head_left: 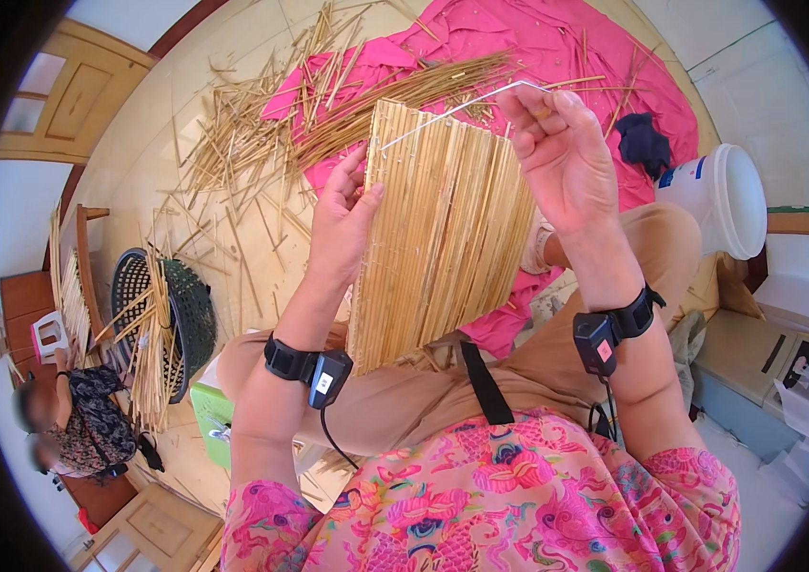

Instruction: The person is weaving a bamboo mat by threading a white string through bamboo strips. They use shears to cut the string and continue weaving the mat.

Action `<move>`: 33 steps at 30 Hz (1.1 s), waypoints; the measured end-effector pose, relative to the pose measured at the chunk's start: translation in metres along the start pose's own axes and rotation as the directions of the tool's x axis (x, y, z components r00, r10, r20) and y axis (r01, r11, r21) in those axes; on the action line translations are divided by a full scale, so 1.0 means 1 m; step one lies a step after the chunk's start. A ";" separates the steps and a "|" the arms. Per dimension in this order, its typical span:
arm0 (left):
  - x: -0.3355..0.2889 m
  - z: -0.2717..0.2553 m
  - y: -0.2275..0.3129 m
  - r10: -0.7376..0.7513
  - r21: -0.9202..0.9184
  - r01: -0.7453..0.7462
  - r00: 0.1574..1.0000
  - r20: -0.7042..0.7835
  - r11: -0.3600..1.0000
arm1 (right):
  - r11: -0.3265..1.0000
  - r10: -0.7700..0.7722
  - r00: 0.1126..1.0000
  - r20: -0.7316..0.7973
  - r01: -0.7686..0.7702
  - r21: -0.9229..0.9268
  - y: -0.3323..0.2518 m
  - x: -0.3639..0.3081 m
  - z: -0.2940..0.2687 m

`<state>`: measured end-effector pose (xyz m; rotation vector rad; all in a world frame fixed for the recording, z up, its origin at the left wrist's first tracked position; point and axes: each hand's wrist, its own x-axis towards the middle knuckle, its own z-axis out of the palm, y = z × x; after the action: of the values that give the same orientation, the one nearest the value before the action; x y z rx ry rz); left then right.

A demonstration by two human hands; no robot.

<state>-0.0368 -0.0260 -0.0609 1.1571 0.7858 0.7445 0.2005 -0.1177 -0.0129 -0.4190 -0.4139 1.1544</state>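
A panel of straw-coloured stalks, laid side by side and joined flat, stands tilted above my lap. My left hand grips its left edge, thumb on the near face and fingers partly hidden behind. From near the panel's upper left corner a white thread runs up and right, stretched tight. Raised beyond the panel's upper right corner, my right hand pinches the thread's other end between closed fingertips. Whether a needle is in those fingers is too small to tell.
Loose stalks lie scattered on the floor and over a pink cloth. A dark green basket with stalks stands at left, near another person. On the right are a white bucket and a dark cloth. A green stool is beside me.
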 end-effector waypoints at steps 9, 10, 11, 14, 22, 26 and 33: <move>0.013 0.002 -0.016 -0.060 -0.017 0.060 0.998 0.014 0.998 | 0.995 0.076 0.997 0.018 -0.074 -0.066 -0.012 0.016 0.010; 0.016 0.002 -0.020 -0.061 -0.011 0.061 0.998 0.000 0.998 | 0.984 0.046 0.999 -0.023 -0.049 -0.171 -0.020 0.014 0.008; 0.018 0.001 -0.024 -0.062 -0.004 0.062 0.998 -0.011 0.998 | 0.961 0.010 0.998 -0.062 -0.027 -0.276 -0.032 0.010 0.009; 0.023 -0.006 -0.032 -0.071 0.062 0.075 0.995 -0.069 0.995 | 0.873 -0.082 0.991 -0.109 0.019 -0.486 -0.084 -0.003 0.014; 0.037 -0.035 -0.047 -0.153 -0.051 0.147 0.977 -0.146 0.988 | 0.866 -0.428 0.881 -0.202 0.335 -0.372 -0.247 -0.057 -0.034; 0.038 -0.030 -0.046 -0.071 0.067 0.082 0.986 -0.150 0.994 | 0.863 -0.467 0.865 -0.185 0.399 -0.310 -0.288 -0.073 -0.042; 0.041 -0.030 -0.049 -0.022 0.052 0.029 0.990 -0.143 0.998 | 0.831 -0.534 0.777 -0.334 0.409 -0.377 -0.294 -0.073 -0.039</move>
<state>-0.0357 0.0114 -0.1203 1.1496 0.9434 0.7949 0.4255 -0.2912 0.0998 -0.7557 -0.2740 0.4754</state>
